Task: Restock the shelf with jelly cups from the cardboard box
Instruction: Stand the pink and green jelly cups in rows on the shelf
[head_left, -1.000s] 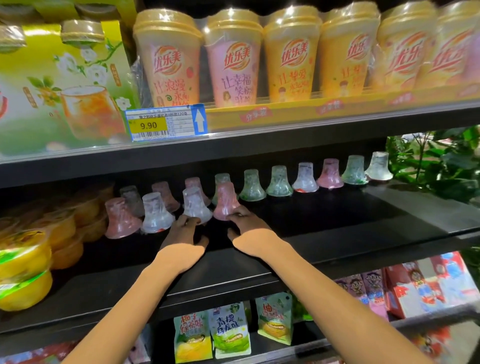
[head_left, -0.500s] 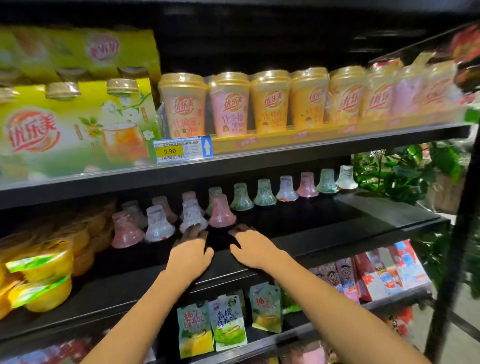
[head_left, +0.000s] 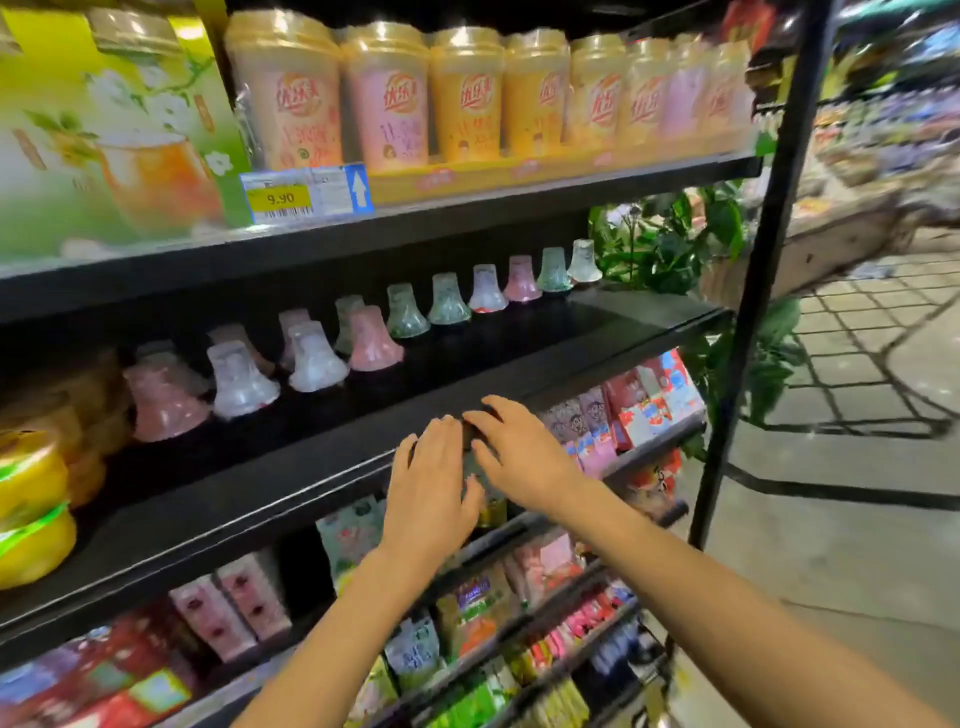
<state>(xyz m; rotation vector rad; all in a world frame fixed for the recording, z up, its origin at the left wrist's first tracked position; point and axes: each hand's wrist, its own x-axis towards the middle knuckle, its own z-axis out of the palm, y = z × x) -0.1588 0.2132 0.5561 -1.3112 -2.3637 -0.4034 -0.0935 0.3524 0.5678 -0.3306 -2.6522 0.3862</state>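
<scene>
Both hands hover before the shelf edge (head_left: 291, 470), holding nothing: left hand (head_left: 431, 493) fingers straight, right hand (head_left: 524, 457) fingers loosely spread, possibly touching the edge. Beyond them and leftward, jelly cups (head_left: 371, 340) stand upside down in rows.

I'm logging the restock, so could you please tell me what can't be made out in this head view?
- Cardboard box: out of frame.
- Rear jelly cups: flavours unreadable, in shadow behind the front row.
- Price tag: small print blurred.
- Shelf edge: part hidden by left hand and right hand.
</scene>
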